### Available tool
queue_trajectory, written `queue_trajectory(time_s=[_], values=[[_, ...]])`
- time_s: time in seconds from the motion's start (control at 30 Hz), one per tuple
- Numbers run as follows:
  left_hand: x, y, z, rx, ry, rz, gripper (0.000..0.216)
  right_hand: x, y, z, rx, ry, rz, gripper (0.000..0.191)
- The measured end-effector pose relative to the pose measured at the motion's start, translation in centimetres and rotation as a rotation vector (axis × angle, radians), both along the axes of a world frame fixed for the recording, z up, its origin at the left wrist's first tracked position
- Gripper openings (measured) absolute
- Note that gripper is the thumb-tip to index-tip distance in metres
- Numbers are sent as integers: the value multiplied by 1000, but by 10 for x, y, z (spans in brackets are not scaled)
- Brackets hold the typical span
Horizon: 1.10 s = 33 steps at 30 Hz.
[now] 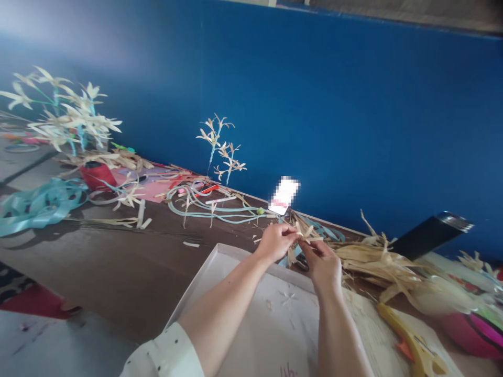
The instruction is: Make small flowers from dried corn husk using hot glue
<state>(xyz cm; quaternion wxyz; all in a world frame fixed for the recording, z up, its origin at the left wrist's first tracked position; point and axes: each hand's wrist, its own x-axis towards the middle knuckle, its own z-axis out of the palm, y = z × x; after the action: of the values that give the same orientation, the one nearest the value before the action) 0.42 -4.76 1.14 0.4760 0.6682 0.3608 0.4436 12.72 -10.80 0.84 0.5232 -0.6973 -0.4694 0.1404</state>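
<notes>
Above the far edge of a shallow white box lid [196,293], my left hand [277,242] and my right hand [325,264] meet with fingertips pinched together. Between them is a small pale strip of dried husk [301,234], its far side partly hidden by the fingers. More loose husk pieces [293,255] lie just beneath and beyond the hands. A dark-handled tool, perhaps scissors [302,261], is partly covered by my right hand. A lit phone [283,195] leans at the wall just past my left hand.
Dried husks [377,262] heap at right by a black flask [428,235] and a yellow glue gun [416,340]. Husk flowers [78,112] stand far left, with smaller ones [222,146] mid-table. Light-blue ribbon [43,204], a red spool [94,177] and a coiled cord [220,213] lie leftward. A blue wall [334,104] bounds the table.
</notes>
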Motion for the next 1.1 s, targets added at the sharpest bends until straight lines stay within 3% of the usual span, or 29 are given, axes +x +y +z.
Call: queue_trajectory(time_s=[0.63, 1.1], values=[[3, 0, -4, -87, -105, 1, 21, -4, 0, 1, -28, 64, 38, 31], [4, 1, -6, -64, -83, -11, 23, -6, 0, 2, -45, 45, -26, 43]])
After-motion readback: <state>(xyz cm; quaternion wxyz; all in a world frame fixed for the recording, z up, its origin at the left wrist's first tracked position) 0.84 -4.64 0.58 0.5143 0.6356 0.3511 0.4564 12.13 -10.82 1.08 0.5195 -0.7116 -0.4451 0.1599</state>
